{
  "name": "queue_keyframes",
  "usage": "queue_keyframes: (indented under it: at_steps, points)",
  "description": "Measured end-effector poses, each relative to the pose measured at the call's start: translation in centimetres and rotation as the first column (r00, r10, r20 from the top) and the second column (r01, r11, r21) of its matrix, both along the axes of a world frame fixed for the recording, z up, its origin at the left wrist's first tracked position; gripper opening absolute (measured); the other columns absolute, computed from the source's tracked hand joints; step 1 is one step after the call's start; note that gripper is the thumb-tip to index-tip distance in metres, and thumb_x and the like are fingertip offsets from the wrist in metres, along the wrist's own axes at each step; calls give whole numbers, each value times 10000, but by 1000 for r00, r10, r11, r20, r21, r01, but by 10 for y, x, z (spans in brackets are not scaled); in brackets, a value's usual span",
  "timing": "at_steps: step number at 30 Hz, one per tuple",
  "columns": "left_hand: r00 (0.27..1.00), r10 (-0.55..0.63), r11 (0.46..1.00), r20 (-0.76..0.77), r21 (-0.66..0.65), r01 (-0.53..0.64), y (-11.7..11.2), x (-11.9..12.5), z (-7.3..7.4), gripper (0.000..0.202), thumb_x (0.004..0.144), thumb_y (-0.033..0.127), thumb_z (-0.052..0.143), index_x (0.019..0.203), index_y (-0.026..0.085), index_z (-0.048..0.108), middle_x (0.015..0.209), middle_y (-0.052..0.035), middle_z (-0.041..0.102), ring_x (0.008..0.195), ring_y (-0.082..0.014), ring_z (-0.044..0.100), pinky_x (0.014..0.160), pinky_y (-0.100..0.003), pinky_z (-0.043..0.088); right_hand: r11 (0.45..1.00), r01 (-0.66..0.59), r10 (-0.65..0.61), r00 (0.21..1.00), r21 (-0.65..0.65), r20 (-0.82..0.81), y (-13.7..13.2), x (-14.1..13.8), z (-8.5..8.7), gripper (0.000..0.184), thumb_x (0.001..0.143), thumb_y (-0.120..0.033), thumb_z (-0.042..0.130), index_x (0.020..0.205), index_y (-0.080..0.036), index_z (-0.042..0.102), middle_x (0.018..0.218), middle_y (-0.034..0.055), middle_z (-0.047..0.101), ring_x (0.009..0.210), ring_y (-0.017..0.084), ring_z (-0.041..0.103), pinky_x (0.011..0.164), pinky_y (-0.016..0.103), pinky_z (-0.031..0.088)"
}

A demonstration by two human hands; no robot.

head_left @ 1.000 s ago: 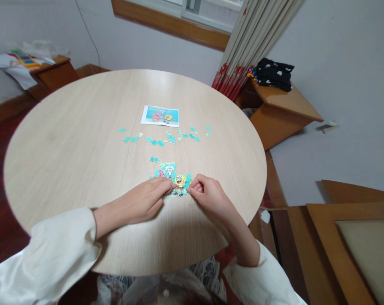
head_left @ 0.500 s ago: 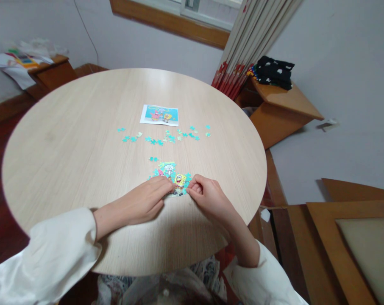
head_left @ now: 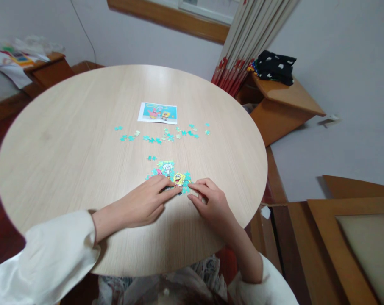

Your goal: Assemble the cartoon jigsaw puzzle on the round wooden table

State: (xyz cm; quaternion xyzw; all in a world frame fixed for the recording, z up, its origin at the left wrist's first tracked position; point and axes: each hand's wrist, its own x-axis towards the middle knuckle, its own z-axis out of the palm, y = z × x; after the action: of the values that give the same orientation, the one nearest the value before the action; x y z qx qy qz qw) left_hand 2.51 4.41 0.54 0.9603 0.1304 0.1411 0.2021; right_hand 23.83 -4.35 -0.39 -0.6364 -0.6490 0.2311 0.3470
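A partly assembled cartoon jigsaw (head_left: 170,171) lies on the round pale wood table (head_left: 84,148), near its front edge. My left hand (head_left: 144,202) rests flat on the table, fingers stretched out and lying over the puzzle's lower left part. My right hand (head_left: 211,202) lies beside the puzzle's right edge with fingers extended, their tips touching the teal pieces there. Neither hand holds a piece that I can see. Several loose teal pieces (head_left: 162,136) are scattered farther back, and one small joined bit (head_left: 152,158) sits just behind the puzzle.
A printed reference picture (head_left: 158,112) lies behind the loose pieces. A wooden side table (head_left: 284,106) with dark dotted cloth (head_left: 273,70) stands at the right, next to a striped curtain (head_left: 246,46). Papers (head_left: 14,59) lie on a low cabinet at left. Wooden frames (head_left: 347,237) lean at lower right.
My right hand has opened from a pinch to extended fingers lying by the puzzle's right edge. My left fingers have flattened and slid a little right over the puzzle. The view tipped slightly.
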Motion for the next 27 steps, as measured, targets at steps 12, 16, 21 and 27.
queue_keyframes:
  at_steps: [12, 16, 21, 27]
  points:
    - [999, 8, 1000, 34, -1, -8, 0, 0, -4, 586, 790, 35, 426, 1348, 194, 509, 1177, -145, 581, 1024, -268, 532, 883, -476, 485, 999, -19, 18, 1000, -38, -17, 3, -2, 8, 82, 811, -133, 597, 839, -196, 641, 872, 53, 641, 752, 153, 592, 716, 286, 503]
    - [998, 23, 997, 59, -76, -19, 3, -3, -6, 546, 818, 30, 382, 1341, 151, 483, 1186, -140, 607, 1083, -249, 547, 943, -459, 486, 995, -21, 9, 993, -101, -119, 2, -2, 12, 68, 813, -158, 586, 771, -200, 621, 759, 17, 643, 663, 129, 576, 665, 266, 492]
    - [987, 73, 992, 146, -114, -56, 5, -4, -4, 511, 823, 30, 344, 1285, 186, 499, 1207, -108, 629, 1126, -221, 565, 982, -448, 479, 989, 45, -79, 966, -141, -246, 2, 8, 13, 134, 850, -267, 587, 919, -189, 671, 787, 37, 673, 695, 145, 604, 642, 274, 496]
    - [857, 453, 887, 245, -216, -408, 22, -14, 9, 286, 827, 118, 363, 969, 188, 601, 945, -61, 663, 910, -199, 614, 846, -384, 516, 994, 104, -108, 982, -36, -152, 24, 43, 25, 194, 870, -300, 560, 942, -192, 704, 901, 73, 703, 784, 175, 611, 704, 324, 480]
